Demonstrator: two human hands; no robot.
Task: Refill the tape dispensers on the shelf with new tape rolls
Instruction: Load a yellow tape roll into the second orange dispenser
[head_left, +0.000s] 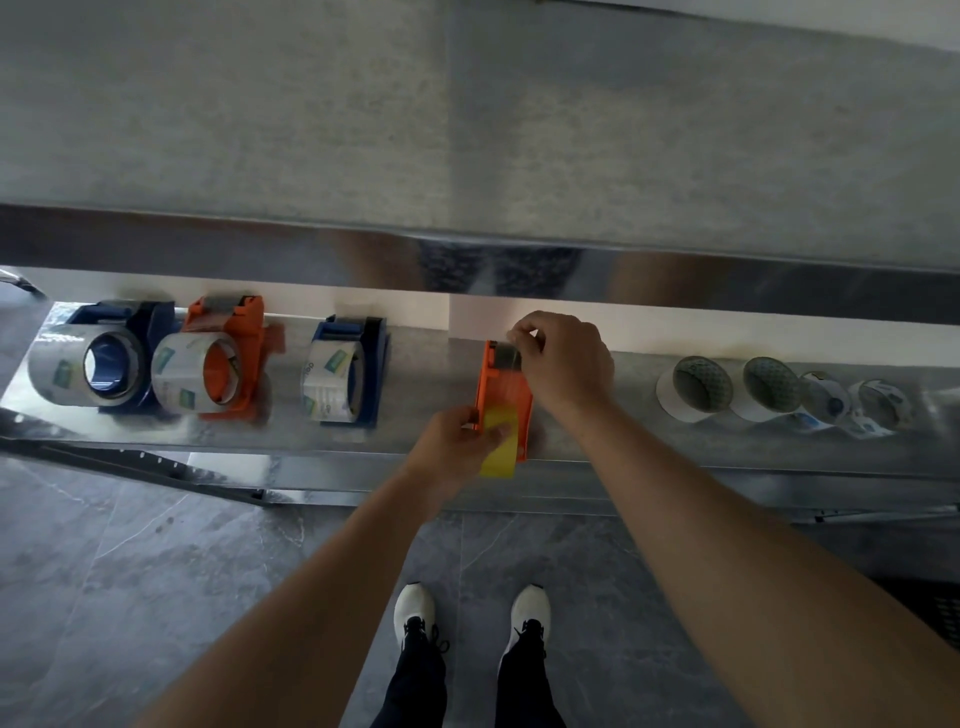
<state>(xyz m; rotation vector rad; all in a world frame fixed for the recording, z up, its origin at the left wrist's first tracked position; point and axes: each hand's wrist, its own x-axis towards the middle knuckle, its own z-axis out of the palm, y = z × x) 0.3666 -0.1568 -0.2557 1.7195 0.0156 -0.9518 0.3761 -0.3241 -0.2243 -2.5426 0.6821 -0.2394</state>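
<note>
left hand (457, 441) is gripping round yellow tape roll (500, 460) on orange plastic tape dispenser (511, 397) | right hand (566, 364) is pinching dispenser's far end | three filled dispensers (234, 358) are sitting left, loose rolls (701, 387) right, on metal shelf (431, 374)

My left hand (457, 441) and right hand (566, 364) are bare, and so are both forearms (332, 571) right to the frame's edge. I wear black trousers (415, 686), narrow at the ankle, and white trainers (414, 608) with black laces and dark tongues.
</note>
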